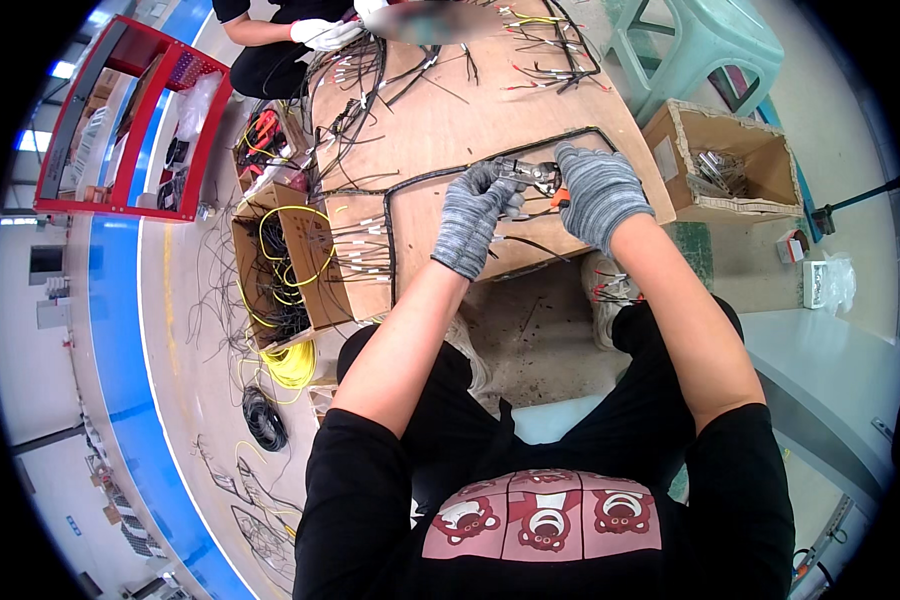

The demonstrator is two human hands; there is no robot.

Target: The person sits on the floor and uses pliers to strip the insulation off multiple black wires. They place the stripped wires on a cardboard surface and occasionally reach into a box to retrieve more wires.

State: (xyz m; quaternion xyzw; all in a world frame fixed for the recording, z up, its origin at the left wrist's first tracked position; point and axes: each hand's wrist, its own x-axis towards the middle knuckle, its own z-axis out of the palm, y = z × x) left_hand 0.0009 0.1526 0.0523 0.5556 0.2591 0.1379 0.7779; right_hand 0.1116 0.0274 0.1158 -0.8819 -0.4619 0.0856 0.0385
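My right hand [602, 197], in a grey knitted glove, is closed round a pair of pliers [543, 180] with a metal head and an orange handle. My left hand [473, 215], gloved alike, is closed close to the metal head of the pliers; what its fingers pinch is too small to make out. Both hands are over the near edge of a wooden board [450, 120]. A black taped wire harness [425, 178] runs along the board behind my hands, with several white-tagged wire ends [365, 250] branching off at the left.
Across the board a person's white-gloved hand [327, 35] is near more cables. Boxes with wires [305, 235] and metal parts [730, 170] flank the board. A green stool [705, 45] stands at the far right, a red rack [120, 120] at the left, and a yellow cable coil [292, 366] lies on the floor.
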